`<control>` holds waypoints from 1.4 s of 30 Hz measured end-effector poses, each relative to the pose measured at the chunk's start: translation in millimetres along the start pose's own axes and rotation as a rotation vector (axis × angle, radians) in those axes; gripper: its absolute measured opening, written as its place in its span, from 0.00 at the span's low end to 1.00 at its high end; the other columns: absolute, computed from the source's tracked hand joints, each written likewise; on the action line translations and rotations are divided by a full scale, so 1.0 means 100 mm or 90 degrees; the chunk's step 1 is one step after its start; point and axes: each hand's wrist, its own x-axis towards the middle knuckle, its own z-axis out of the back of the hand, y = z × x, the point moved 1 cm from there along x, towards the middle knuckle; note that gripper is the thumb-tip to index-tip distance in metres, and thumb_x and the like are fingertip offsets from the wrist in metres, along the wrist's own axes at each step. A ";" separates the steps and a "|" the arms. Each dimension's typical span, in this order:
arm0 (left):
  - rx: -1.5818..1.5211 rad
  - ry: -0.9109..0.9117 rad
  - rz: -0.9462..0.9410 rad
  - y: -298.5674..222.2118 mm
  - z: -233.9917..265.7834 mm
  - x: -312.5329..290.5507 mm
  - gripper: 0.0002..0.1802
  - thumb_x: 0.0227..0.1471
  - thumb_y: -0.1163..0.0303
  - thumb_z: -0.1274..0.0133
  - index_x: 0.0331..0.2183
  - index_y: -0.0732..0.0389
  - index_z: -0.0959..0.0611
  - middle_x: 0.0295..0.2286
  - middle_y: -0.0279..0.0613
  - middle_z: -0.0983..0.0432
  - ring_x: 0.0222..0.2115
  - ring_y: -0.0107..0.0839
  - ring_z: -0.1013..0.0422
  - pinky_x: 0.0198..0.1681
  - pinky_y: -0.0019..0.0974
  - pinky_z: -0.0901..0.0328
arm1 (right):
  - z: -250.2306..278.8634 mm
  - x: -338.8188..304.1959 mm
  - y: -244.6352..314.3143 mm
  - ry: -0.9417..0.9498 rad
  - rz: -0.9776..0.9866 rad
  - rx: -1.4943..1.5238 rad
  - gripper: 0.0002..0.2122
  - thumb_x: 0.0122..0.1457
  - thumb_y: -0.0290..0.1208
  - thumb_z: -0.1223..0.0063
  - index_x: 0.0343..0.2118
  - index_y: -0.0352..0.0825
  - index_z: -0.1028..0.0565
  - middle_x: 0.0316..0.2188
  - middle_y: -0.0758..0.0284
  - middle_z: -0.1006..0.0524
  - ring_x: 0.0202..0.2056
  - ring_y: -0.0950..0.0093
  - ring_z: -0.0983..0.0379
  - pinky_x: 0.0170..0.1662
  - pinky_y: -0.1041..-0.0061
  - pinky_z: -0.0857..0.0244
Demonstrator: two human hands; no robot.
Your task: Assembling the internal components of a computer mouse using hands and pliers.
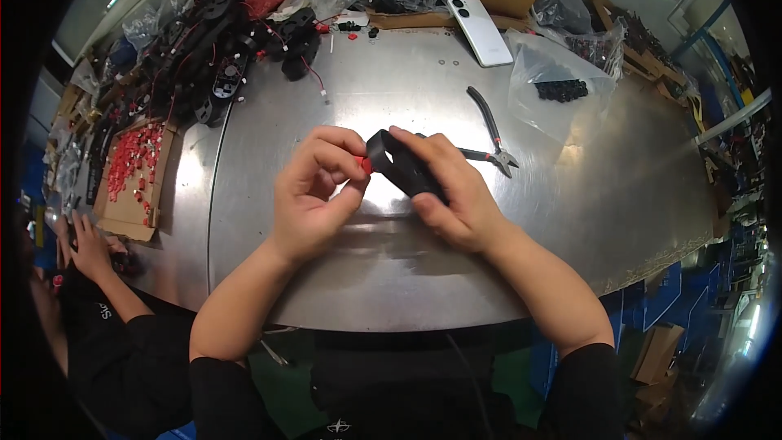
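Above the middle of the metal table (366,277), my right hand (458,195) grips a black plastic housing (395,167) with a ring-like opening at its left end. The fingers lie along its back and the thumb presses its near side. My left hand (318,187) pinches a small red part (365,165) between thumb and fingertips, right against the housing's ring end. Whether the red part sits inside the housing cannot be made out. Just beyond my right hand lie diagonal cutting pliers (495,143) with black handles, jaws apart, partly hidden behind the hand.
A white phone (481,33) lies at the back, beside a clear bag (562,90) of black parts. Wired black housings (220,57) pile up at the back left. A cardboard tray (130,224) holds small red parts. A co-worker's hand (90,248) rests near it at far left.
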 end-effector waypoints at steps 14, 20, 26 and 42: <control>-0.233 -0.097 0.398 0.11 0.10 -0.05 0.13 0.60 0.79 0.42 0.48 0.64 0.18 0.44 0.40 0.19 0.47 0.29 0.23 0.54 0.35 0.27 | -0.05 0.10 0.04 -0.019 0.026 -0.163 0.35 0.48 0.37 0.26 0.59 0.29 0.27 0.46 0.57 0.20 0.46 0.62 0.20 0.51 0.67 0.28; -0.391 -0.038 0.319 0.19 -0.12 0.08 0.13 0.60 0.76 0.38 0.47 0.62 0.18 0.43 0.38 0.19 0.45 0.28 0.23 0.54 0.35 0.27 | 0.00 -0.08 -0.01 -0.029 -0.059 -0.122 0.33 0.48 0.33 0.28 0.58 0.28 0.27 0.46 0.57 0.19 0.47 0.63 0.19 0.52 0.66 0.27; -0.433 -0.066 0.309 0.13 -0.13 -0.03 0.13 0.60 0.72 0.36 0.45 0.63 0.19 0.43 0.40 0.19 0.46 0.31 0.21 0.56 0.39 0.26 | -0.11 -0.11 0.03 -0.019 -0.057 -0.168 0.30 0.46 0.24 0.33 0.57 0.28 0.26 0.42 0.62 0.20 0.41 0.70 0.20 0.48 0.71 0.28; -0.171 -0.002 0.192 0.12 -0.14 0.06 0.11 0.61 0.76 0.41 0.45 0.66 0.21 0.43 0.42 0.20 0.48 0.30 0.23 0.54 0.38 0.25 | 0.13 -0.27 -0.21 -0.001 -0.143 -0.124 0.31 0.63 0.41 0.38 0.64 0.27 0.32 0.48 0.62 0.22 0.47 0.69 0.25 0.53 0.68 0.31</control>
